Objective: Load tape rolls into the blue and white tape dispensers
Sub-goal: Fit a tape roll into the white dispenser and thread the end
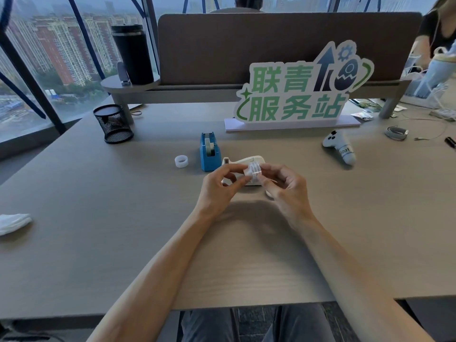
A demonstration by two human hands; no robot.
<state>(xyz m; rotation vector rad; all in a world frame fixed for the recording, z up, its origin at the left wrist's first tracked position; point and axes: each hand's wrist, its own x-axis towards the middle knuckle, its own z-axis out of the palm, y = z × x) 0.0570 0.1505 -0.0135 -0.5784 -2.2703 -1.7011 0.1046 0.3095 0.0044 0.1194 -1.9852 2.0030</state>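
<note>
A small white tape roll (252, 169) is pinched between the fingertips of the left hand (219, 186) and the right hand (283, 186), held just above the white dispenser (246, 162) near the middle of the desk (98, 218). The blue dispenser (209, 151), already holding tape, is seen beside it toward the far edge, with a spare roll (181, 161) to its left. A slip is judged possible, since so light a fingertip hold may let the roll drop or its loose end stick.

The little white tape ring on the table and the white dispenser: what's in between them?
The upright blue plastic tape dispenser, in the head view, between the white tape ring and white dispenser.
</note>
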